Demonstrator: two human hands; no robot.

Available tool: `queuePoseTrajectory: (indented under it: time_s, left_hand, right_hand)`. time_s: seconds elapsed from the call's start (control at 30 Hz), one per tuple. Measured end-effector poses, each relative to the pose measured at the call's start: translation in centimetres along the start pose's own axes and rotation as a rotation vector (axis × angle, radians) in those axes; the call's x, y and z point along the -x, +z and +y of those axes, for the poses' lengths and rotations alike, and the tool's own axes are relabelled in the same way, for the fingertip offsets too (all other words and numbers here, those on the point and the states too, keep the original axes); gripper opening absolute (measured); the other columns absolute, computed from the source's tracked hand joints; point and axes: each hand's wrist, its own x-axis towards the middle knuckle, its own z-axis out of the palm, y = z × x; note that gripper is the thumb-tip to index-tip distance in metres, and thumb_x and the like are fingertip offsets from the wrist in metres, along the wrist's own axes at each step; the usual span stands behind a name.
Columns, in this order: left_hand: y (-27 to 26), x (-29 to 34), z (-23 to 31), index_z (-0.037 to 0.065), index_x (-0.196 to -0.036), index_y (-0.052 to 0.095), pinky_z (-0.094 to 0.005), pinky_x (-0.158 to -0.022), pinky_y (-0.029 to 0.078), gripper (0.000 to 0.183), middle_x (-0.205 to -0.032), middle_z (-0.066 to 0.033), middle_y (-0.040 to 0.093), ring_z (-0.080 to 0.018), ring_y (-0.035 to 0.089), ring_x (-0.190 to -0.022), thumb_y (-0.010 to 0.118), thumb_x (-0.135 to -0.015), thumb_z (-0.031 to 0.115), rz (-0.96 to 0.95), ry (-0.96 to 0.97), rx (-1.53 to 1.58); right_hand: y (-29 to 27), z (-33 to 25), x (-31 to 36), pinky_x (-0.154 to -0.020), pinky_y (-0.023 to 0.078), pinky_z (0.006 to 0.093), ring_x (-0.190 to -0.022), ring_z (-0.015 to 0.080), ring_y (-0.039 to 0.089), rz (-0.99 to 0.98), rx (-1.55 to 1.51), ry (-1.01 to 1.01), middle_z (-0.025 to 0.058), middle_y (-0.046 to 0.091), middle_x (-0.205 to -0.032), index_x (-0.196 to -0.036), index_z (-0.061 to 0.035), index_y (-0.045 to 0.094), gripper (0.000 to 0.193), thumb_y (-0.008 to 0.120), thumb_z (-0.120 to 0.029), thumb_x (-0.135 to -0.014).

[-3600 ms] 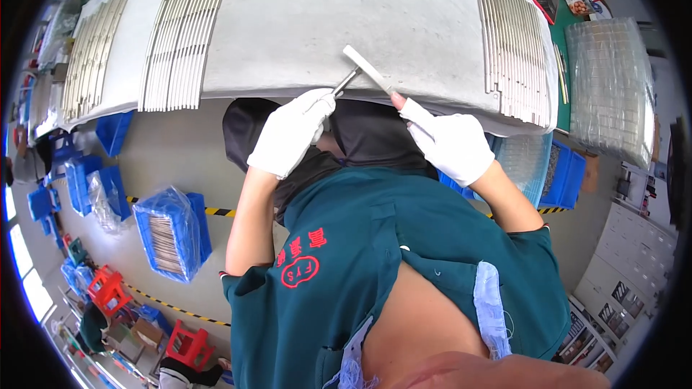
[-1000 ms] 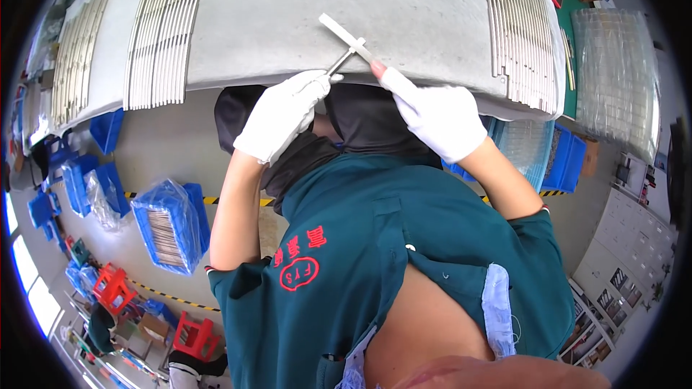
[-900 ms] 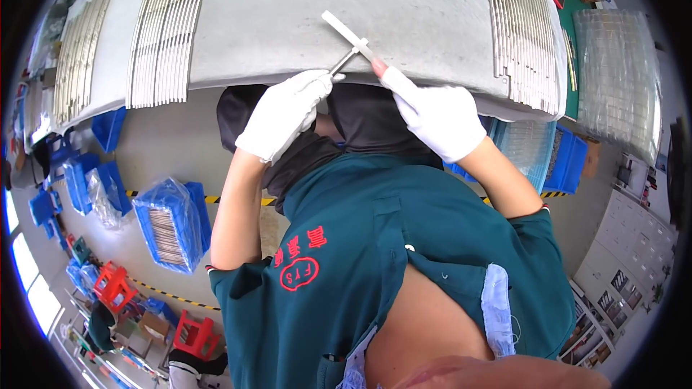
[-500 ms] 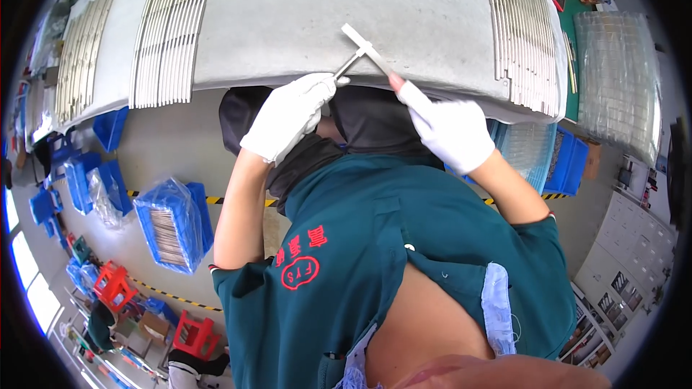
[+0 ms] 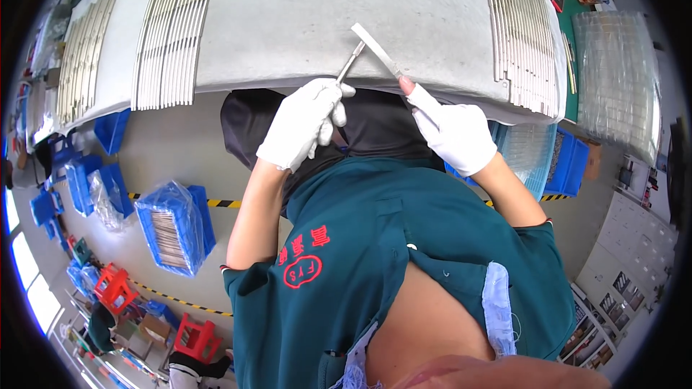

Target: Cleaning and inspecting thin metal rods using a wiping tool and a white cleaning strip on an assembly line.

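Observation:
My left hand (image 5: 303, 124), in a white glove, is closed around a slim metal rod (image 5: 351, 63) that points up and to the right. In my gloved right hand (image 5: 459, 137), a flat whitish strip (image 5: 378, 51) is gripped near its lower end, with a bare fingertip showing. The strip slants up to the left. Its upper part meets or overlaps the rod's tip; whether they touch I cannot tell. Both hands are at the near edge of the cloth-covered table (image 5: 346, 0).
Rows of metal rods lie on the table at left (image 5: 173, 36), far left (image 5: 86, 57) and right (image 5: 522, 36). A wrapped blue crate (image 5: 173, 227) of rods stands on the floor at left. Blue bins (image 5: 569, 162) and a plastic-wrapped stack (image 5: 618, 79) are at right.
The rod's tip has shifted from the strip's middle toward its upper end. My left hand has moved slightly right and down; the strip has shifted a little right.

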Motion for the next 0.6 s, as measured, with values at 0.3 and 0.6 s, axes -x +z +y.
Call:
queuePoseTrajectory:
  time_s: [0.3,0.6]
  left_hand:
    - [-0.3,-0.2,0.5,0.001,-0.107,0.062,-0.02,-0.049,0.031,0.026,-0.064,0.0032,0.048,-0.0043,0.037,-0.052,0.053,-0.092,0.019,0.015,0.031,0.001]
    - [-0.3,-0.3,0.5,0.001,-0.107,0.062,-0.0207,-0.047,0.028,0.025,-0.066,0.0057,0.045,-0.004,0.034,-0.053,0.055,-0.091,0.018,-0.063,0.015,0.101]
  right_hand:
    - [-0.2,-1.1,-2.7,-0.037,0.037,0.0321,-0.035,0.0188,0.046,-0.059,0.007,0.055,0.0019,0.044,-0.044,-0.137,-0.0247,0.041,0.055,0.055,-0.016,-0.085]
    - [-0.1,-0.6,-2.1,-0.037,0.038,0.0327,-0.035,0.0198,0.046,0.007,-0.018,0.036,0.0028,0.044,-0.045,-0.138,-0.0252,0.04,0.057,0.054,-0.014,-0.084]
